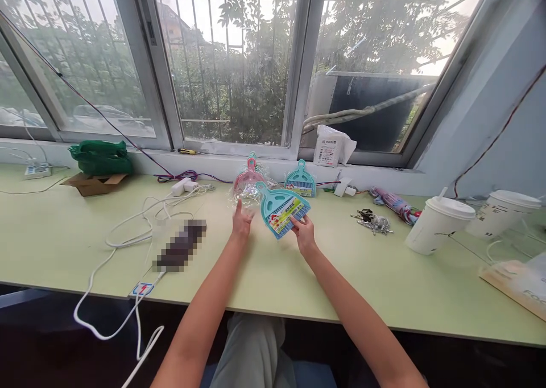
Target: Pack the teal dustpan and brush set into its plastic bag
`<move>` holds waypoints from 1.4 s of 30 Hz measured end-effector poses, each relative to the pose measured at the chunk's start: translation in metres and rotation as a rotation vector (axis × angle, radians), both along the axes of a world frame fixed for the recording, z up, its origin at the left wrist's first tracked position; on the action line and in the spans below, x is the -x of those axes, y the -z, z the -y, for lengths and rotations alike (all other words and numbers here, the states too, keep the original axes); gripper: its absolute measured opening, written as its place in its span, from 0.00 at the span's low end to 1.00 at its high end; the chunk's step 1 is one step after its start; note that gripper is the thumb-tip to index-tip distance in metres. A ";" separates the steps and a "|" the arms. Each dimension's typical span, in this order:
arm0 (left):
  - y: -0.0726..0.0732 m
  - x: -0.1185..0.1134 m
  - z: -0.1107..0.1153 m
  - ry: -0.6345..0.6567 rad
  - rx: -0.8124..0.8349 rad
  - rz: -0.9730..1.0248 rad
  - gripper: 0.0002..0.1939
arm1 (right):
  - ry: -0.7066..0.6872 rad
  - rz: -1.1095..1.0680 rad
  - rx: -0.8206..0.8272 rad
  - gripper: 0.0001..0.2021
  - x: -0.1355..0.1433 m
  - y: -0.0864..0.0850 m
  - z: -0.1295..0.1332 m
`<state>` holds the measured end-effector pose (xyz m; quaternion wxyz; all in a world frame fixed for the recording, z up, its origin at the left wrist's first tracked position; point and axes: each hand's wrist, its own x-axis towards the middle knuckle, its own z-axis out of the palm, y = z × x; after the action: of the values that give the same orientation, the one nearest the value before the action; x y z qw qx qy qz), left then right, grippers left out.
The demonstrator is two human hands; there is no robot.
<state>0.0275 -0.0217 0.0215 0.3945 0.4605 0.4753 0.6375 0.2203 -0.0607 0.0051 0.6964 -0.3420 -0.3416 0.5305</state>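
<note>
Dustpan (282, 209) clamped in right hand (304, 237); left hand (242, 224), hold unclear; pink dustpan (247, 178) behind, part-hidden

Your pale green table (405, 291) stretches across in front of you. Along its back edge, from your left, sit a power strip (37, 170), an open cardboard box (94, 186), white adapters (184, 186), a plastic-wrapped pink dustpan (248, 178), a turquoise dustpan (301, 177) and a white plug (342, 188). Left of the middle, you have a white cable (128, 245) looping beside a pixelated dark object (181, 248); a small label (142, 289) marks the front edge. Toward the right edge you'll find a metallic cluster (375, 223), a patterned bundle (394, 205), two lidded cups (439, 226) and, near the front right, a clear plastic bag (526, 274).
</note>
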 end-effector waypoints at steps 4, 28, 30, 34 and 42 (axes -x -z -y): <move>0.004 0.003 -0.005 0.268 -0.006 0.328 0.31 | -0.044 0.078 0.021 0.19 -0.004 -0.003 -0.002; -0.007 -0.050 0.024 0.353 -0.160 0.127 0.38 | 0.059 -0.102 -0.010 0.16 0.014 -0.006 0.005; -0.007 -0.050 0.022 0.193 -0.183 0.134 0.35 | -0.044 -0.108 -0.005 0.15 0.013 -0.009 0.004; -0.007 -0.049 0.019 0.134 -0.190 0.056 0.32 | -0.157 -0.099 0.018 0.12 0.003 -0.012 -0.001; -0.014 -0.054 0.034 0.239 -0.368 -0.232 0.37 | 0.046 -0.145 0.086 0.15 -0.022 -0.008 -0.018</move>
<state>0.0819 -0.0555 0.0351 0.3194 0.6476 0.3356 0.6050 0.2427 -0.0429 0.0128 0.7159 -0.3400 -0.2595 0.5519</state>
